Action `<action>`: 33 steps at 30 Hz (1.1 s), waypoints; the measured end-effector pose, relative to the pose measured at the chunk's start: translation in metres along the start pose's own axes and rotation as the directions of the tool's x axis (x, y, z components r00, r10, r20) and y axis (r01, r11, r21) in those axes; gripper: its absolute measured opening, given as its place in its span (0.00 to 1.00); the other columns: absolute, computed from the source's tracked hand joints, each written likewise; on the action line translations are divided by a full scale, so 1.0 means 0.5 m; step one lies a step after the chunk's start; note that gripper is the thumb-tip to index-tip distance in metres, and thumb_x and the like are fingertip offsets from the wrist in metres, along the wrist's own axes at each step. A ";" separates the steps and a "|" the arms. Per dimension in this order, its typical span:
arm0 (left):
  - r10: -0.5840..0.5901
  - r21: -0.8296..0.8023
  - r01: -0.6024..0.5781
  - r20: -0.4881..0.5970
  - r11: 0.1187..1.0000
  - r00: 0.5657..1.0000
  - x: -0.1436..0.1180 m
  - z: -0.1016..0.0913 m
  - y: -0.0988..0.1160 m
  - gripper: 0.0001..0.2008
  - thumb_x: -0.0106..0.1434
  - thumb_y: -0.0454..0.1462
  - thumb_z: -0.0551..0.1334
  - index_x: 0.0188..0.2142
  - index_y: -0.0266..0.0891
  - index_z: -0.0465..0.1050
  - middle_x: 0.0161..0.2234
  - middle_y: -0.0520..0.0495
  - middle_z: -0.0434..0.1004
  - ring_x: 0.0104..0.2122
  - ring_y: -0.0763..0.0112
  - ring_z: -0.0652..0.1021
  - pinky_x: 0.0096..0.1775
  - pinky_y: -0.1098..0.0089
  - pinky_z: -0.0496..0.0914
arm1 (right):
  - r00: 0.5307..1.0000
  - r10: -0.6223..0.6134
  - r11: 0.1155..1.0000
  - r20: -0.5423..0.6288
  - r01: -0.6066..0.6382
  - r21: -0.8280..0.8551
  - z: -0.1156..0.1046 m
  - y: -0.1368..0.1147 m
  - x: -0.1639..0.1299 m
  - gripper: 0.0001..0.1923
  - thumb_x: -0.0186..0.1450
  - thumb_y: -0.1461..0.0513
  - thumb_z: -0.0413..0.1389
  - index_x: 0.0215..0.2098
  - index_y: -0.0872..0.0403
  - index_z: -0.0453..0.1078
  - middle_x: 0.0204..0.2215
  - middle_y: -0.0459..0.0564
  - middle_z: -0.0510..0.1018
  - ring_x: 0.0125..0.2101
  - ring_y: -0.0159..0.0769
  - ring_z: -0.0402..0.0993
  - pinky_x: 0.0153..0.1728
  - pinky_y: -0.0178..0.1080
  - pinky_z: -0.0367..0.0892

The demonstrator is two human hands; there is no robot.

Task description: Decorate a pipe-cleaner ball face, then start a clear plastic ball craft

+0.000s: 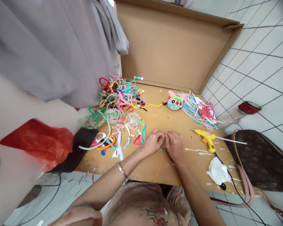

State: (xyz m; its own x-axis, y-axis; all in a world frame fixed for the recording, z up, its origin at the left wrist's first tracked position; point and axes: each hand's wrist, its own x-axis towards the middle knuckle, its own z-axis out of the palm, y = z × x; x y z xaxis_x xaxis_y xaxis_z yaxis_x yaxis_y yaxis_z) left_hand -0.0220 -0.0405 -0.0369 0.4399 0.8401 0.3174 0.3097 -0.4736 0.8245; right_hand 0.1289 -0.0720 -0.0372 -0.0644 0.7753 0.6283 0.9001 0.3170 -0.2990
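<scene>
Over the middle of the table, my left hand (155, 139) and my right hand (174, 143) meet fingertip to fingertip. Both are closed in a pinch, and whatever sits between the fingers is hidden or too small to name. Partly under my right hand lies a thin dark object whose kind I cannot make out. To the left of my hands are teal pipe cleaners (143, 130), a red scrap (138, 140) and a clear crinkled plastic ball (133, 121). Beyond them lies a ball-shaped figure (175, 103) with googly eyes, pink ears and a striped pipe-cleaner body.
A yellow glue gun (208, 138) with its cord lies at right, near crumpled white tissue (218, 171) and a brown handbag (259, 160). Tangled pipe cleaners (120, 94) fill the back left. A glue stick (138, 78) lies by the cardboard wall (169, 47). A red plastic bag (42, 144) hangs left.
</scene>
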 end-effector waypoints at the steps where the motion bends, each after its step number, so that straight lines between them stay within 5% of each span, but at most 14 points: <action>1: 0.001 0.016 -0.001 -0.017 1.000 1.000 0.001 -0.004 -0.001 0.06 0.62 0.30 0.58 0.33 0.41 0.73 0.38 0.46 0.78 0.43 0.64 0.77 0.50 0.61 0.72 | 0.999 -0.032 0.999 0.008 0.032 -0.032 0.001 0.000 0.000 0.12 0.72 0.64 0.48 0.34 0.52 0.72 0.30 0.50 0.81 0.35 0.40 0.73 0.40 0.42 0.59; 10: 0.079 0.302 -0.024 -0.169 0.953 0.982 0.008 -0.086 0.037 0.09 0.66 0.32 0.56 0.42 0.40 0.74 0.48 0.40 0.74 0.52 0.60 0.74 0.57 0.60 0.68 | 0.995 -0.100 0.995 -0.021 0.099 -0.009 -0.010 -0.001 0.002 0.11 0.72 0.64 0.49 0.36 0.52 0.72 0.32 0.51 0.81 0.37 0.40 0.73 0.43 0.43 0.59; 13: -0.035 0.478 0.163 -0.265 0.863 0.964 0.022 -0.150 0.037 0.13 0.67 0.33 0.54 0.47 0.39 0.74 0.51 0.38 0.74 0.54 0.55 0.72 0.58 0.56 0.66 | 0.997 -0.076 0.997 -0.021 0.077 0.018 -0.021 -0.008 -0.003 0.11 0.72 0.63 0.48 0.36 0.51 0.72 0.33 0.51 0.81 0.37 0.41 0.74 0.44 0.44 0.60; 17: -0.284 0.626 0.455 -0.360 0.633 0.889 0.040 -0.214 0.012 0.24 0.66 0.35 0.56 0.61 0.36 0.66 0.60 0.32 0.68 0.60 0.45 0.68 0.59 0.50 0.63 | 0.999 -0.035 0.996 -0.009 0.035 0.076 -0.031 -0.021 -0.015 0.11 0.71 0.63 0.48 0.35 0.51 0.72 0.33 0.52 0.81 0.38 0.42 0.74 0.44 0.45 0.59; 22: -0.439 0.684 0.497 -0.278 0.534 0.854 0.045 -0.221 -0.017 0.41 0.58 0.47 0.67 0.67 0.39 0.57 0.64 0.30 0.63 0.61 0.40 0.67 0.60 0.49 0.60 | 1.000 -0.030 0.994 0.003 0.029 0.105 -0.028 -0.017 -0.023 0.11 0.71 0.63 0.49 0.34 0.51 0.71 0.32 0.52 0.81 0.37 0.42 0.74 0.43 0.45 0.60; 25: -0.408 0.680 0.482 -0.283 0.553 0.868 0.037 -0.214 -0.016 0.42 0.56 0.46 0.69 0.67 0.39 0.59 0.62 0.30 0.66 0.61 0.41 0.68 0.62 0.47 0.57 | 0.999 -0.038 0.995 0.002 0.037 0.097 -0.024 -0.011 -0.025 0.11 0.71 0.62 0.49 0.34 0.50 0.71 0.32 0.51 0.81 0.37 0.41 0.74 0.43 0.44 0.61; 28: -0.224 0.654 0.419 -0.364 0.630 0.904 0.029 -0.225 -0.008 0.37 0.57 0.42 0.68 0.65 0.41 0.62 0.66 0.32 0.62 0.65 0.42 0.64 0.66 0.44 0.50 | 1.000 -0.003 0.994 -0.019 0.005 0.110 -0.025 -0.012 -0.026 0.10 0.70 0.62 0.49 0.35 0.51 0.72 0.33 0.52 0.81 0.37 0.42 0.74 0.43 0.45 0.61; 30: -0.059 0.548 0.409 -0.546 0.730 0.836 0.034 -0.247 -0.003 0.34 0.60 0.43 0.66 0.64 0.43 0.62 0.70 0.35 0.54 0.70 0.44 0.56 0.68 0.45 0.45 | 0.998 0.053 0.990 -0.047 -0.046 0.134 -0.028 -0.014 -0.026 0.10 0.69 0.62 0.49 0.37 0.51 0.72 0.35 0.53 0.81 0.39 0.43 0.74 0.45 0.46 0.62; 33: -0.073 0.106 0.307 -0.852 0.946 0.519 0.059 -0.286 0.009 0.36 0.62 0.47 0.65 0.66 0.44 0.55 0.69 0.38 0.56 0.69 0.53 0.58 0.68 0.51 0.53 | 0.974 0.193 0.952 -0.118 -0.157 0.264 -0.030 -0.017 -0.021 0.09 0.68 0.60 0.51 0.42 0.51 0.72 0.38 0.54 0.80 0.42 0.45 0.75 0.47 0.49 0.66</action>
State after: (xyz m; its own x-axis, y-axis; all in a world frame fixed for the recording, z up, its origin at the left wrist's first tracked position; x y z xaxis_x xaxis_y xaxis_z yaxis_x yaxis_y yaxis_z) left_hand -0.1283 0.0200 0.0430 -0.5126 0.6955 0.5036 0.5169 -0.2184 0.8277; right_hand 0.1284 -0.0911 -0.0306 0.1620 0.7519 0.6391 0.7531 0.3243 -0.5724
